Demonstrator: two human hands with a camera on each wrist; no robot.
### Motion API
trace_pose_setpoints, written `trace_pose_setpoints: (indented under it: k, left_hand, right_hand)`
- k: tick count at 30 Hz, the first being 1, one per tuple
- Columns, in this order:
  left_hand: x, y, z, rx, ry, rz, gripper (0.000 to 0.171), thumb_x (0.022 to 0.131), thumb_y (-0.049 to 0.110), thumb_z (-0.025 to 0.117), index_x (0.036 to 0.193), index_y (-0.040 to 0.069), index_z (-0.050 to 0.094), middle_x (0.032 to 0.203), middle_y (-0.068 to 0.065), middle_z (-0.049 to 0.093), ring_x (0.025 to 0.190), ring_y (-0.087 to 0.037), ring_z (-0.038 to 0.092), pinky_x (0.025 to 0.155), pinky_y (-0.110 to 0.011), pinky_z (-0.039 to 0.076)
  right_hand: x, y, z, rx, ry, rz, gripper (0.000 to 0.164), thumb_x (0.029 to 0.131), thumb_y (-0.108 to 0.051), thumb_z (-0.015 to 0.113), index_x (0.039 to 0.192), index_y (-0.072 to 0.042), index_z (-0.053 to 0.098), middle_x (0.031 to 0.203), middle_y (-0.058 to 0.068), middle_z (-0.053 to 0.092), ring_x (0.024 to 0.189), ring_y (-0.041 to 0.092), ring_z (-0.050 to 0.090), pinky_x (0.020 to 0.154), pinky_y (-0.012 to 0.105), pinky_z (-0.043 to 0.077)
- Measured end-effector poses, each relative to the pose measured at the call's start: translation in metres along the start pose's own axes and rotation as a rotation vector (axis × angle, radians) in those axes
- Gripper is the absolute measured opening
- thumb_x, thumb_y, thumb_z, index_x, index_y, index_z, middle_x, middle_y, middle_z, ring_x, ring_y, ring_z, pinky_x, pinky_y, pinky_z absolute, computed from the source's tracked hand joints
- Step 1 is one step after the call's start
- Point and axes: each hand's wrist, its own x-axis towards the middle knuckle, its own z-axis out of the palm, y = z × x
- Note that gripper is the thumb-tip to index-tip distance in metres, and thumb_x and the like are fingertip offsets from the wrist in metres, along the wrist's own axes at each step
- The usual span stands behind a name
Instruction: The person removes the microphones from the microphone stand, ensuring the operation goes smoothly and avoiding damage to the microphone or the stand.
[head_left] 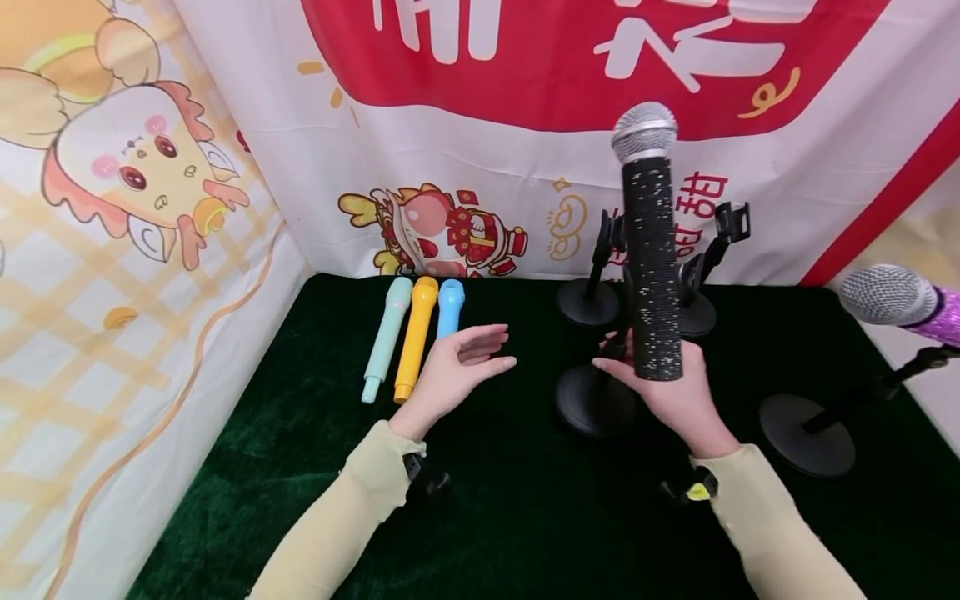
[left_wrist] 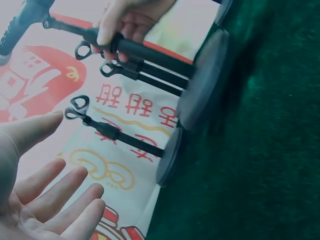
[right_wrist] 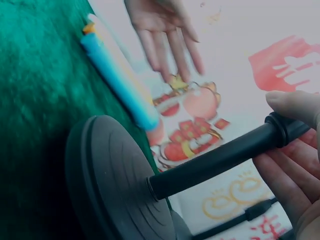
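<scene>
My right hand (head_left: 671, 396) grips the upper pole of a black microphone stand (right_wrist: 215, 170), just under its collar. The stand carries a black speckled microphone (head_left: 654, 267) with a silver mesh head. Whether its round base (right_wrist: 130, 185) touches the cloth is hard to tell. My left hand (head_left: 453, 371) is held out with fingers extended and nothing in it, palm facing the right hand. Beside the left hand lie three plastic microphones: mint green (head_left: 387, 337), yellow (head_left: 416, 337) and blue (head_left: 450, 307), the blue one partly covered by that hand.
Two bare black stands, one on the left (head_left: 588, 300) and one on the right (head_left: 697, 312), stand at the back. A purple glitter microphone (head_left: 892, 296) sits on another stand (head_left: 808, 435) at right. Dark green cloth (head_left: 510, 517) covers the table; printed curtains (head_left: 300, 158) hang behind.
</scene>
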Motion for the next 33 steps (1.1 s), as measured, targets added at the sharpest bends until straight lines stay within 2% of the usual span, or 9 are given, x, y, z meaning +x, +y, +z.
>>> trace_pose_setpoints:
  k: [5,10,15,21,28,33]
  left_hand:
    - [0.003,0.01,0.0,-0.011,0.034,0.038,0.046,0.09,0.036,0.08,0.132,0.021,0.067,0.13,-0.001,0.067,0.118,-0.015,0.063,0.102,-0.037,0.049]
    - [0.007,0.026,0.002,-0.04,0.062,0.077,0.043,0.092,0.029,0.079,0.132,0.019,0.068,0.127,0.001,0.068,0.119,-0.019,0.064,0.101,-0.037,0.05]
    - [0.01,0.043,0.006,-0.056,0.08,0.098,0.041,0.094,0.028,0.077,0.133,0.017,0.067,0.127,0.001,0.068,0.119,-0.02,0.064,0.099,-0.032,0.051]
    - [0.016,0.065,0.013,-0.098,0.1,0.196,0.041,0.097,0.024,0.074,0.135,0.01,0.066,0.127,-0.001,0.069,0.119,-0.022,0.064,0.099,-0.031,0.051]
    - [0.025,0.09,0.023,-0.139,0.108,0.305,0.037,0.099,0.02,0.07,0.135,0.011,0.066,0.127,-0.005,0.069,0.118,-0.016,0.064,0.101,-0.032,0.05]
    - [0.033,0.106,0.033,-0.168,0.094,0.332,0.04,0.099,0.019,0.071,0.137,0.01,0.064,0.128,-0.007,0.069,0.118,-0.018,0.064,0.101,-0.032,0.05]
  right_hand:
    - [0.007,-0.011,0.021,0.103,-0.049,-0.038,0.033,0.083,-0.016,0.087,0.113,-0.011,0.072,0.106,0.001,0.074,0.098,0.017,0.069,0.085,0.024,0.053]
    - [0.011,-0.025,0.034,0.094,-0.03,-0.037,0.03,0.083,-0.009,0.086,0.11,-0.005,0.074,0.103,0.004,0.075,0.097,0.015,0.07,0.084,0.023,0.053]
    - [0.014,-0.027,0.041,0.084,-0.017,-0.002,0.027,0.082,-0.008,0.087,0.106,-0.005,0.075,0.102,0.006,0.075,0.092,0.014,0.069,0.079,0.022,0.053]
    - [0.016,-0.027,0.045,0.088,-0.031,-0.028,0.029,0.082,-0.008,0.088,0.107,-0.005,0.074,0.105,0.013,0.075,0.093,0.016,0.069,0.079,0.022,0.053]
    - [0.017,-0.029,0.043,0.104,-0.039,-0.078,0.025,0.083,-0.008,0.086,0.106,-0.008,0.075,0.104,0.003,0.075,0.097,0.015,0.07,0.083,0.023,0.054]
    - [0.018,-0.032,0.042,0.125,-0.039,-0.109,0.02,0.086,-0.008,0.083,0.105,-0.006,0.076,0.103,0.013,0.075,0.098,0.013,0.07,0.084,0.023,0.053]
